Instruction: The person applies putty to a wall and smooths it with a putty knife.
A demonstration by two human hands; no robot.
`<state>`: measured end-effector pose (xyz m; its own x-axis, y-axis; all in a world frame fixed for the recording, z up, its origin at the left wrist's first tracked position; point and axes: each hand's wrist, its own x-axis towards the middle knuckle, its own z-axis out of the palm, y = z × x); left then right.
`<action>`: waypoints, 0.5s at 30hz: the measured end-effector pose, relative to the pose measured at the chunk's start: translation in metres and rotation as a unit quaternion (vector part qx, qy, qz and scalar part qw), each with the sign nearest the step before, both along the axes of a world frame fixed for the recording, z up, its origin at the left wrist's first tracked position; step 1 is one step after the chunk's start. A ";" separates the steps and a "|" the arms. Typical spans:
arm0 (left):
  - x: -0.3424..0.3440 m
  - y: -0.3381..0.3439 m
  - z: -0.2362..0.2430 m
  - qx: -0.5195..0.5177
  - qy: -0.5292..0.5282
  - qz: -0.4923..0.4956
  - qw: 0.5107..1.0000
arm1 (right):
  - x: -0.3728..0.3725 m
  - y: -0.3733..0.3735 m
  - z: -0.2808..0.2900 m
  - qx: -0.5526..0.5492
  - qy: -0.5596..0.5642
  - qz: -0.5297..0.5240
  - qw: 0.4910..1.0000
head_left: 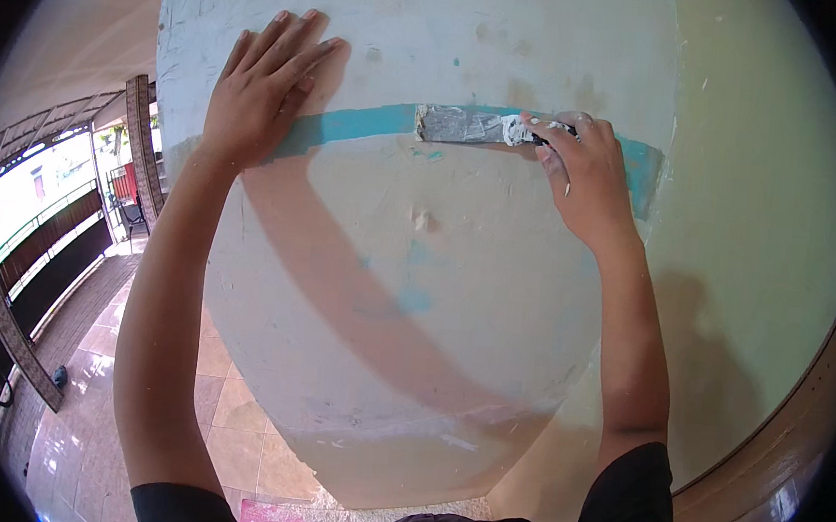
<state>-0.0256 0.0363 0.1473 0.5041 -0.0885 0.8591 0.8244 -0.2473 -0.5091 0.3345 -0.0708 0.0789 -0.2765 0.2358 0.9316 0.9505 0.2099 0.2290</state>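
Note:
A pale wall section [442, 331] stands right in front of me, crossed by a turquoise band [358, 127]. My left hand [253, 99] rests flat against the wall at the band's left part, fingers spread and holding nothing. In my right hand [594, 176] is a putty knife [461, 125], its fingers wrapped round the handle, which they mostly hide. The wide blade points left and lies along the turquoise band. White filler clings to the blade, thickest near the handle. Faint turquoise smudges [413, 299] and a small rough spot [423, 221] mark the wall below.
A yellow-green wall [764, 159] adjoins on the right, with a brown wooden edge [765, 431] low down. Beige floor tiles [241, 433] spread at lower left. Farther left are a pillar [143, 145] and a dark slatted gate [60, 251]. A pink patch [279, 521] shows at the wall's foot.

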 end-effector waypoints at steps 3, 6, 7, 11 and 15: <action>-0.003 0.004 -0.005 0.007 -0.005 0.010 1.000 | 0.001 0.001 0.002 -0.001 -0.006 -0.003 1.000; 0.003 0.002 -0.006 0.001 -0.012 0.016 1.000 | 0.002 0.003 0.002 0.006 -0.014 -0.025 1.000; 0.005 0.001 -0.005 -0.001 -0.006 0.010 1.000 | 0.003 0.004 0.003 0.005 -0.015 -0.023 1.000; 0.020 -0.002 -0.003 -0.006 0.006 -0.013 1.000 | 0.005 0.004 0.002 0.011 -0.019 -0.020 1.000; 0.039 0.001 -0.003 0.006 -0.003 -0.024 1.000 | 0.005 0.007 0.004 0.020 -0.029 -0.002 0.999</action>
